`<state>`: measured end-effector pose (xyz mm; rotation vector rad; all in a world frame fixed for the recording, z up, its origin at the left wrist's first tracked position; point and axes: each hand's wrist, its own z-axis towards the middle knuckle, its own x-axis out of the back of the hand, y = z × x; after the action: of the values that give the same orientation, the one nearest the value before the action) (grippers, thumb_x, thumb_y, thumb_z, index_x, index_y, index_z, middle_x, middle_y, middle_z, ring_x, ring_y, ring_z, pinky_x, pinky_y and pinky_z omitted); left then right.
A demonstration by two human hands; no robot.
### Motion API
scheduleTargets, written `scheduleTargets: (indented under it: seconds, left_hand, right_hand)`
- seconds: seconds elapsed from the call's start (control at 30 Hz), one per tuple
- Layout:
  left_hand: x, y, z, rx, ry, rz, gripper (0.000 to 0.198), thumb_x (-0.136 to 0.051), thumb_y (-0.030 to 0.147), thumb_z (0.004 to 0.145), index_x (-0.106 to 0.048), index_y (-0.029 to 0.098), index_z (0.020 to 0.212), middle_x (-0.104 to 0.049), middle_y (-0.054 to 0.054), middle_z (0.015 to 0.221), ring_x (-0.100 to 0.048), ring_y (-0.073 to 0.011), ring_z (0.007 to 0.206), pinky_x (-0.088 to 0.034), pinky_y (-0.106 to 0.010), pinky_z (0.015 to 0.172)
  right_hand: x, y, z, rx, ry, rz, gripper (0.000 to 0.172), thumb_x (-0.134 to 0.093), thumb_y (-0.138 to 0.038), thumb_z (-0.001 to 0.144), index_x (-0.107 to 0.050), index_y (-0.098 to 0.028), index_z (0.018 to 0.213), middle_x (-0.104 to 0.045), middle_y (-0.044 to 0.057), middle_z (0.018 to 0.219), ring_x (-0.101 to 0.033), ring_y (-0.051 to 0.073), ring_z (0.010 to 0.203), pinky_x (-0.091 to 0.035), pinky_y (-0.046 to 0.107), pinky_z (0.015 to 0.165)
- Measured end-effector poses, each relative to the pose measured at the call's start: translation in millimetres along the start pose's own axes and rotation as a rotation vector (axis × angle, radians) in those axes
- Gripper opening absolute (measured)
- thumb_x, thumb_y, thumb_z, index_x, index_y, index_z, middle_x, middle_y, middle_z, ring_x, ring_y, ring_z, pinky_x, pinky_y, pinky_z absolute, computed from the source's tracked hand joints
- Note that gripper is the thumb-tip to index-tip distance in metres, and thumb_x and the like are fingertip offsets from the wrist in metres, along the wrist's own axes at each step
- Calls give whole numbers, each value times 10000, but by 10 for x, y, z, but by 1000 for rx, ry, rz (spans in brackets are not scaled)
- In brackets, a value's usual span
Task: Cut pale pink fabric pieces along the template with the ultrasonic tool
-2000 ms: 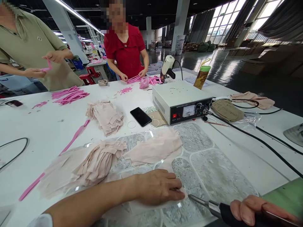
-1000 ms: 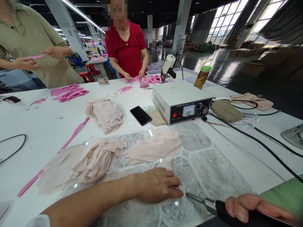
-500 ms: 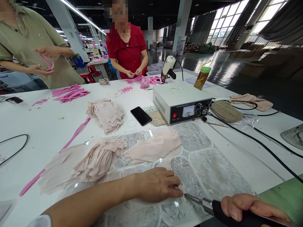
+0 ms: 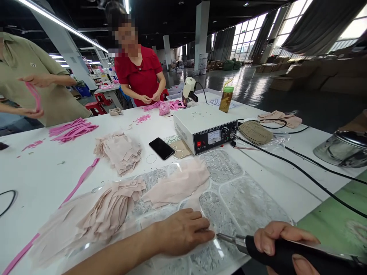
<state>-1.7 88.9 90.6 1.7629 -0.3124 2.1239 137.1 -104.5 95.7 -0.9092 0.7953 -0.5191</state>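
Observation:
My right hand (image 4: 282, 244) is wrapped round the black handle of a corded-looking pen-shaped cutting tool (image 4: 249, 244) with a pointed metal tip. The tip points left and sits just off the fingertips of my left hand. Palm down, my left hand (image 4: 186, 233) presses bent fingers onto thin pale pink fabric on a grey patterned mat (image 4: 252, 202); its fingertips are partly hidden. Beyond that hand lies a flat pale pink fabric piece (image 4: 180, 183). A fanned stack of similar pieces (image 4: 114, 210) rests to the left, over the mat's edge.
A white control box (image 4: 205, 126) with a dial and black cable stands behind the mat. Near it lie a phone (image 4: 161, 148) and another fabric pile (image 4: 119, 152). Two people work across the table with pink strips (image 4: 73, 130). A bottle (image 4: 226, 100) stands at the back.
The view has shifted, so the table things sit further left and a clear-sided pot shows at right. My left hand stays pressed on the fabric, the tool tip still close beside it.

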Motion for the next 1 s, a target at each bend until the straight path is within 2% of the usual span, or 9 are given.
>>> scheduleTargets:
  seconds: [0.17,0.33,0.67,0.8,1.0]
  left_hand:
    - [26,24,-2,1,-1,27,155,-445,153,1006,-564,122,1099,-617,-47,907,-527,-144,732,-396,-283,665]
    - [8,57,-32,20,-38,54,190,-417,148,1004,-551,109,1133,-626,-76,961,-542,-152,758,-409,-295,674]
    - [11,124,-64,34,16,108,244,-358,97,1011,-564,59,1136,-638,-133,1084,-547,-162,788,-422,-302,678]
    - [15,107,-74,22,-2,84,252,-343,103,1018,-561,67,1139,-649,-123,981,-556,-166,786,-437,-297,682]
    - [3,115,-67,41,31,81,257,-349,98,1011,-581,61,1115,-665,-136,1054,-581,-181,833,-443,-307,712]
  right_hand:
    - [73,22,-29,-40,-70,-28,77,-586,-323,865,-591,-251,892,-585,41,739,-606,198,596,-554,387,552]
    - [71,11,-30,-5,-65,-81,36,-569,-289,889,-558,-256,880,-584,17,710,-604,179,575,-552,345,524]
    - [38,-33,22,36,-98,-117,66,-558,-315,906,-539,-257,881,-586,16,699,-606,177,555,-554,340,500]
    - [68,12,-6,12,-90,-52,43,-569,-302,900,-568,-261,914,-587,26,736,-615,184,576,-560,360,526]
    - [129,89,-91,-23,-61,71,100,-565,-302,882,-605,-254,960,-581,50,795,-608,192,616,-557,386,548]
